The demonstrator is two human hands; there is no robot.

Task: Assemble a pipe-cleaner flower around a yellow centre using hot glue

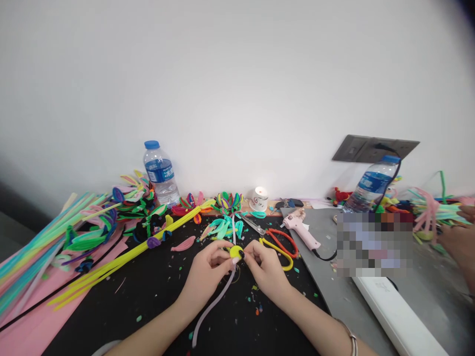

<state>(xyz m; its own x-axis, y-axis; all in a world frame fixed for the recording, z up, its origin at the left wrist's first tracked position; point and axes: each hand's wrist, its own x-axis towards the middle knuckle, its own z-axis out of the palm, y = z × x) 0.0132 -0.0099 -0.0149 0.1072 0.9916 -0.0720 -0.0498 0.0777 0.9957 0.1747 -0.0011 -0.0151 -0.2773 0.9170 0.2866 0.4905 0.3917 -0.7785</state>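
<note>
My left hand point(212, 262) pinches the left side of a small round yellow piece point(235, 251), fingers closed. My right hand point(267, 269) is closed at its other edge, thumb and fingertips on a small black bit point(242, 254). Whether the black bit is fixed to the yellow piece, I cannot tell. Behind and below the hands runs a pale pipe cleaner point(210, 307), curving toward me over the black mat point(156, 296). Just beyond the hands lie turquoise pipe-cleaner loops point(222, 228). A multicoloured pipe-cleaner flower point(229, 201) rests near the wall.
Scissors point(285, 242) with red and yellow handles lie right of my hands, beside a pink glue gun point(302, 230). Water bottles point(161, 173) stand left and right. Long yellow pipe cleaners point(137, 249) cross the left side. Another person's hand point(460, 242) reaches in at far right.
</note>
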